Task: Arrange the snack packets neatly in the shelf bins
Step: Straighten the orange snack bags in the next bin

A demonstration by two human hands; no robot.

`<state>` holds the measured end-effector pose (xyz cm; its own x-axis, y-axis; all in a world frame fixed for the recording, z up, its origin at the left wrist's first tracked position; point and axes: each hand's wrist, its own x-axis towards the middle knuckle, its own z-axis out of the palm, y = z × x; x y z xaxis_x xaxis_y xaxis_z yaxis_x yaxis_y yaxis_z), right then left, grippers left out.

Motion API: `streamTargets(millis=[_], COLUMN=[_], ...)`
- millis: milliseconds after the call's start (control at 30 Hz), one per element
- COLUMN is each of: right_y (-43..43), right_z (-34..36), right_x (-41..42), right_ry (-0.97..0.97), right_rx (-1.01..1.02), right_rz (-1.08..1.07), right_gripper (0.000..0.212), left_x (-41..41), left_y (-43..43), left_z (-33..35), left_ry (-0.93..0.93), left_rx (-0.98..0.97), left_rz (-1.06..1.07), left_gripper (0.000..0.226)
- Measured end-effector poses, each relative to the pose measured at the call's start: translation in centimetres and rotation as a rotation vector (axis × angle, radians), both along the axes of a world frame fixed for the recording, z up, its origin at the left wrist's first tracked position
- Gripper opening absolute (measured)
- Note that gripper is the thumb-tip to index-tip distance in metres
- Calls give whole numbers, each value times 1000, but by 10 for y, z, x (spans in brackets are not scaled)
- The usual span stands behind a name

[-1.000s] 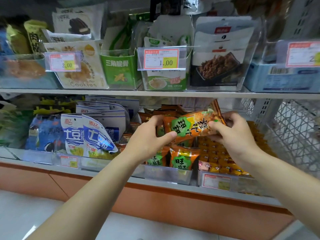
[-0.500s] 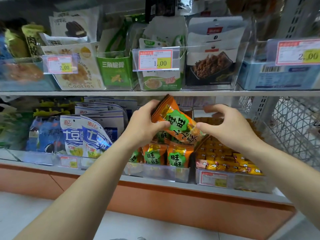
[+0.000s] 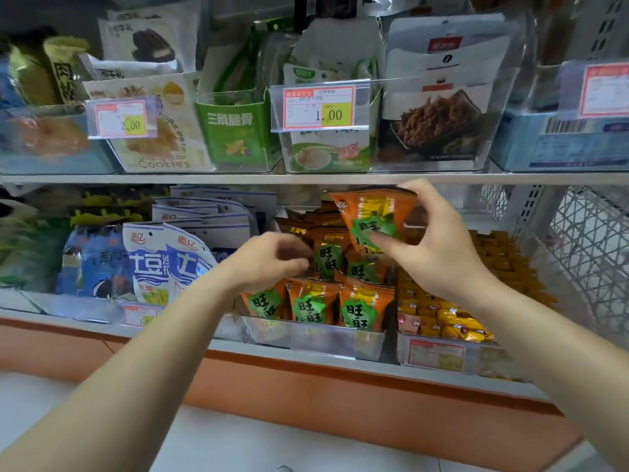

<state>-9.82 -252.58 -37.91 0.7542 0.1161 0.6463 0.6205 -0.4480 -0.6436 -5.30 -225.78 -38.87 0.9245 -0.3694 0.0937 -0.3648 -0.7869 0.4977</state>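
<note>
Head view showed both hands raised to the lower shelf [image 3: 381,369], at the clear bin [image 3: 313,338] near its middle. The right hand [image 3: 439,253] grasped an orange packet [image 3: 371,212] with a green label, thumb on its front face and fingers curled over its top right corner. That packet hung upright above the back of the bin, just under the edge of the upper shelf [image 3: 238,178], clear of the orange packets in the bin [image 3: 360,308], which stood in rows with their labels facing forward. The left hand [image 3: 269,264] was lower and to the left of the held packet, its curled fingers against the middle rows. Blur hid whether it gripped one, so I cannot tell. Blue-and-white packets [image 3: 160,264] filled the bin beside the left wrist. Small yellow sweets [image 3: 459,321] filled the bin below the right forearm, towards the right end of the shelf.
</note>
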Motion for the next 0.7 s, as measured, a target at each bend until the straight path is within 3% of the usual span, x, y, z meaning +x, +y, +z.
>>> streamTargets(millis=[100,200,367,500,600,700], right_y=[7,19,24,24,29,30], right_z=[-2,-10,-19,-14,-13,-8], right_x=[-5,3,28,38,39,42], right_ry=[-56,131,264,339,388,302], right_rx=[85,152,-120,-179,-219,-298], right_rz=[5,24,-239,-118,-35,-71], right_gripper=[46,48,56,68,46,23], left_x=[11,22,33,40,45,50], left_y=[10,14,13,9,7,5], left_z=[-4,0,-12,-13,-16,-22], left_ry=[57,126,115,29,-87,-131], left_rx=[84,94,79,128,220,209], left_rz=[34,43,103,75,69,90], left_gripper=[27,26,18,10,5,7])
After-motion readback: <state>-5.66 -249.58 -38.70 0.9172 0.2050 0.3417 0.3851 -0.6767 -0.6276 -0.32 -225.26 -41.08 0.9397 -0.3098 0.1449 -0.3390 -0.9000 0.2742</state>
